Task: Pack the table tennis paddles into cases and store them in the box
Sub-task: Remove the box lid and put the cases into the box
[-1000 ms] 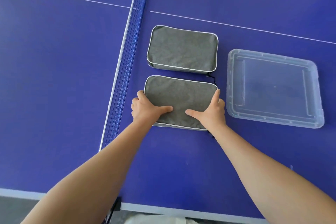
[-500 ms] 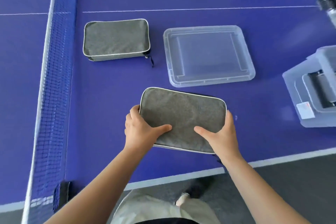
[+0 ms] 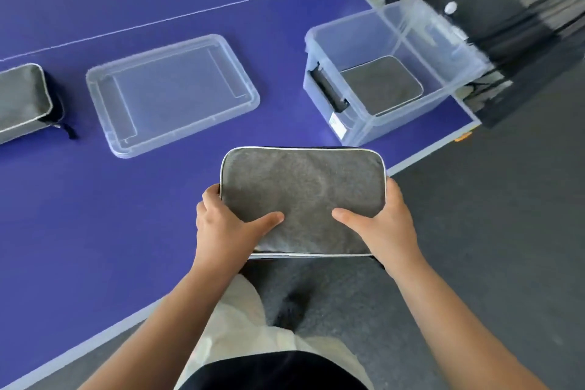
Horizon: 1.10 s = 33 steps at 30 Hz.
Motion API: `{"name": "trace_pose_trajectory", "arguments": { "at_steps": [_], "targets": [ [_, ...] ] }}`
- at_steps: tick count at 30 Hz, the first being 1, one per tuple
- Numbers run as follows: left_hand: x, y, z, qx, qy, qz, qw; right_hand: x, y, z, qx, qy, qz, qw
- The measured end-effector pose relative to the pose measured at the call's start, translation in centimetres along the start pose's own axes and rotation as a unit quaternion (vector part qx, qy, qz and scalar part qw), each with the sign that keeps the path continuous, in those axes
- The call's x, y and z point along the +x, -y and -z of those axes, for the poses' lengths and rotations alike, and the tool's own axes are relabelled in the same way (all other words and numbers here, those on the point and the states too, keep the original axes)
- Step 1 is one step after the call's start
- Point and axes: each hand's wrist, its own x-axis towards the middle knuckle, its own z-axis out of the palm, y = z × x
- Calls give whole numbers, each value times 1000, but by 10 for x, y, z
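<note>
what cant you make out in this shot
Head view only:
- Contents of the held case: the closed fabric hides them.
- Fingers of the left hand and right hand: mostly under the case.
- Second case: cut off by the left edge.
- Label on the box: too small to read.

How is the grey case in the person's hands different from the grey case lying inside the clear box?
The held case is gripped at its short ends by the left hand and right hand, over the table edge; the boxed case lies flat on the floor of the clear box, untouched. The held case shows pale piping all round its top; the boxed one is seen dimly through plastic. Both are grey rounded rectangles.
</note>
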Motion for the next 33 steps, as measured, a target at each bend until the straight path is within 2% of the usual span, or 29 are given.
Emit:
{"name": "trace_pose_trajectory", "arguments": {
  "at_steps": [10,20,28,33],
  "targets": [
    [30,-100,-81,-2,37,-56,998,72,-2,93,39,-52,-19,998],
    [84,-203,-132,-3,56,-72,996,179,34,164,29,-53,-15,998],
    [130,-273,-201,-27,23,-42,998,321,51,218,0,24,-7,1000],
    [171,-296,-252,-71,-18,72,995,421,57,222,-53,99,30,993]
  ]
}}
